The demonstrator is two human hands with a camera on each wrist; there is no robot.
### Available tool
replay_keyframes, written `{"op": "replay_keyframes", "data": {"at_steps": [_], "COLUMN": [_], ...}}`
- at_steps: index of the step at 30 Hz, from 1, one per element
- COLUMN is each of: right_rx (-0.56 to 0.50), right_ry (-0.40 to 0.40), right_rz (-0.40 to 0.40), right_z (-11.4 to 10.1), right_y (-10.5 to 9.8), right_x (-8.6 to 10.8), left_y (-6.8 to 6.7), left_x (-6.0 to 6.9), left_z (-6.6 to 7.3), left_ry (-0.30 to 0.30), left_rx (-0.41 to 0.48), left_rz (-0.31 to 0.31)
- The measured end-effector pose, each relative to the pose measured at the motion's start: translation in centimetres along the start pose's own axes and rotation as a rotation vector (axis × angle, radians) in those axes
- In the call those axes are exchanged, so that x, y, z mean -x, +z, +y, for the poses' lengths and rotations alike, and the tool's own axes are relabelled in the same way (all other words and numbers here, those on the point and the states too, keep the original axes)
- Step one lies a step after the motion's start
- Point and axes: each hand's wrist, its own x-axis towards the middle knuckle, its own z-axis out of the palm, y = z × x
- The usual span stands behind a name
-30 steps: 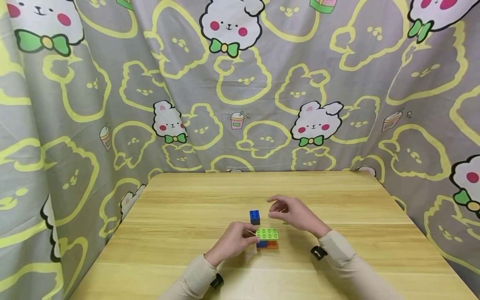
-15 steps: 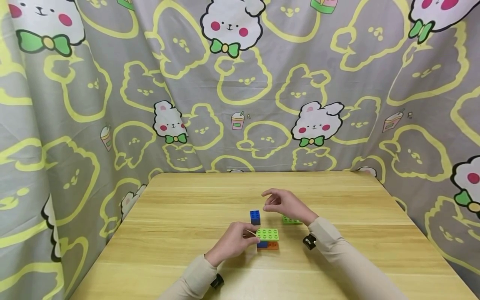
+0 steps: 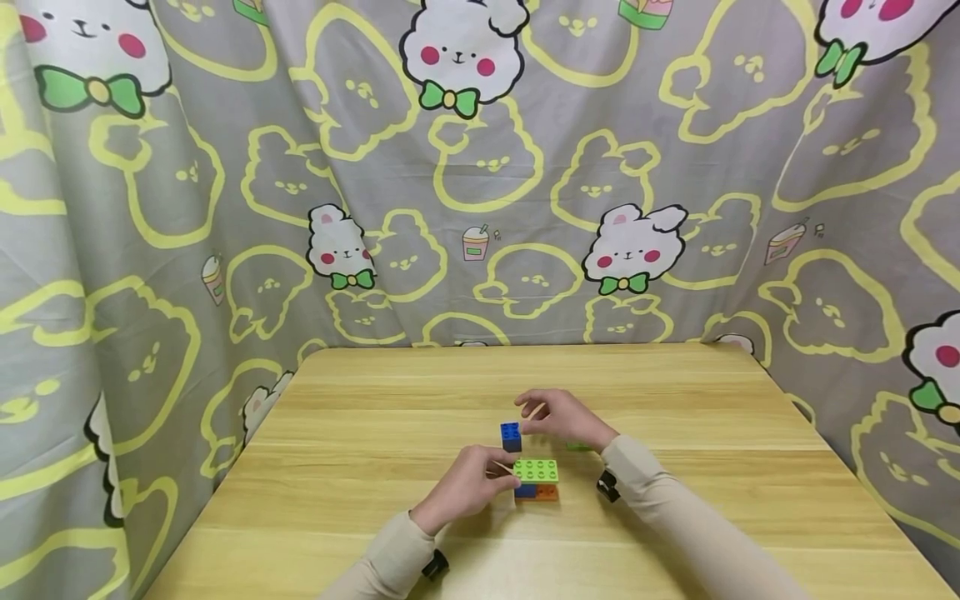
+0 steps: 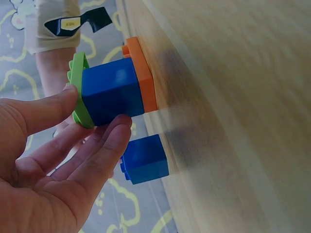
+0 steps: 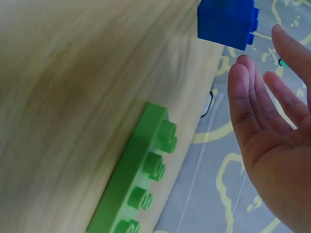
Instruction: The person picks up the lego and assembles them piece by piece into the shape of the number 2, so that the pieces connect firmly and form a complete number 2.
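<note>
At a wood-grain table (image 3: 360,467), a person in beige sleeves (image 3: 675,517), a black strap (image 3: 435,565) at each wrist, pinches a small stack by one end between the thumb and fingers of the left hand (image 3: 467,482). Uppermost in that grip is the lime plate (image 3: 536,472), studs up; beneath it, at the gripped end, sits the middle block (image 4: 112,91), blue, on the orange plate (image 4: 142,73) (two orange studs show to the right of the block). Just beyond the gripping fingertips, the loose block (image 3: 511,437), also blue, stands studs up. Right of it hangs the right hand (image 3: 564,417), thumb and fingers parted, holding nothing, its fingertips near the loose block but apart from it. Right of and beyond the grip lies the green plate (image 5: 130,165), largely hidden from the head view by the right arm. Farthest off, a grey curtain (image 3: 450,283) printed with white animal faces rises behind the table.
</note>
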Motion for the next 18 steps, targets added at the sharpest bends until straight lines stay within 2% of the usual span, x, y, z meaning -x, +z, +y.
{"op": "replay_keyframes", "data": {"at_steps": [4, 11, 18], "right_rx": [-0.009, -0.028, -0.041], "right_ry": [0.035, 0.052, 0.025], "right_rz": [-0.012, -0.031, -0.054], "right_z": [0.1, 0.3, 0.8], "right_y": [0.4, 0.9, 1.2], "right_x": [-0.2, -0.4, -0.5], "left_y": [0.0, 0.0, 0.0], "left_x": [0.0, 0.0, 0.0], "left_z": [-0.1, -0.1, 0.0], "left_ry": [0.006, 0.001, 0.007], "left_rx": [0.004, -0.004, -0.009], "left_rz": [0.004, -0.004, -0.002]}}
